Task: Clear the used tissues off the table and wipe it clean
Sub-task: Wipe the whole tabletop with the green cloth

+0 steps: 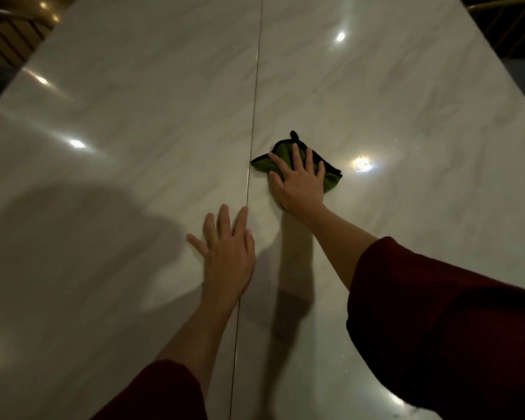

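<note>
1. Nearest to me, my dark red sleeves point(437, 328) are sitting pushed back along both forearms, probably to keep the cuffs off the surface being wiped.
2. My left hand point(228, 253) is lying flat on the table point(134, 116) just left of the seam point(253, 131). Its fingers are straight and slightly fanned and are holding nothing. I judge it is bracing my weight while I am leaning forward.
3. My right hand point(300, 183) is reaching farther out and pressing down on the cloth point(331, 180). The fingers are straight and spread, not curled round the fabric. The wide spread is likely sharing the pressure over more of the fabric.
4. The cloth, green with black edging, is lying bunched on the table just right of the seam. One corner is pointing at the seam, and a small black tab is sticking out on the far side.
5. A glare spot point(361, 163) is shining just beside the cloth, to its right. A few specks point(394, 143) are showing farther right, and I cannot tell whether they are droplets or crumbs.
6. I am seeing no tissues on the part of the table in view, so I am judging the clearing done and the wiping in hand. The far stretch of marble is probably waiting for its pass.
7. Chairs point(12, 34) are standing dimly at the far corners.
</note>
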